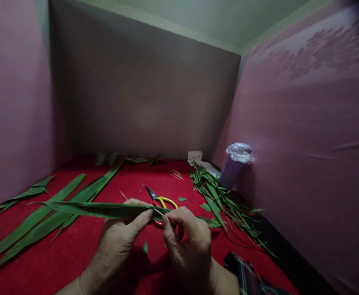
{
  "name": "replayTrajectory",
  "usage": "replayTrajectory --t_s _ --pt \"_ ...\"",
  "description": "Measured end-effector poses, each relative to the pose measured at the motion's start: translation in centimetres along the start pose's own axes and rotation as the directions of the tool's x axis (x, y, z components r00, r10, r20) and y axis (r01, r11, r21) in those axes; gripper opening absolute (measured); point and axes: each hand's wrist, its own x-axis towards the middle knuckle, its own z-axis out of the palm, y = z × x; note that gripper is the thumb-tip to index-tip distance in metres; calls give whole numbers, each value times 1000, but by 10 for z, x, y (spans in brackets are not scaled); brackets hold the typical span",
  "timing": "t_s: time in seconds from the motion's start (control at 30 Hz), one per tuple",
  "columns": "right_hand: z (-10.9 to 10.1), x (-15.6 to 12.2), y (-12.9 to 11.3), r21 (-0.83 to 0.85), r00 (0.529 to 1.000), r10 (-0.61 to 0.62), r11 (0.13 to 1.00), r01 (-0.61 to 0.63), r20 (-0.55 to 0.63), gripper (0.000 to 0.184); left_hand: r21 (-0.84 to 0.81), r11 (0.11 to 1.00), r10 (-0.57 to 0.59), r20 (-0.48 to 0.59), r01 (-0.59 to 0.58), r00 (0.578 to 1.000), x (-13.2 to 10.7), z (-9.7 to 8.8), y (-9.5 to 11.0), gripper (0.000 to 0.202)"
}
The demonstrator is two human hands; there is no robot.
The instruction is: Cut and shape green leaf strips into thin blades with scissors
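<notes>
A long green leaf (105, 210) stretches sideways above the red cloth, pinched near its middle by my left hand (120, 233), thumb on top. My right hand (188, 237) is closed on a thin pale toothpick (159, 211) between thumb and forefinger. The toothpick's far end meets the leaf beside my left thumb; whether it pierces the leaf I cannot tell. Just behind the hands lie scissors (154, 196) with one yellow and one red handle, partly hidden by the leaf and fingers.
Long leaves (44, 221) lie at left. A heap of leaf strips (219, 196) spreads at right, near a purple container (231, 170) topped with clear plastic. Several toothpicks (177, 174) and white cards (194, 157) lie farther back. Folded leaf pieces (106, 158) sit by the back wall.
</notes>
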Motion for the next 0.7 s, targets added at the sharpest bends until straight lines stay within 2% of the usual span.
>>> replayTrajectory --t_s 0.2,0.37,0.7 --pt "0 4 -1 56 997 -21 998 25 -68 12 -29 1000 2 -3 -2 1000 3 1 -1 10" --pt "0 2 1 37 999 -30 999 32 -42 13 -5 999 35 -3 -35 999 3 -1 -4 8" --pt "0 3 4 43 997 -77 996 78 -21 15 -12 1000 12 -14 -12 1000 2 -1 -7 9"
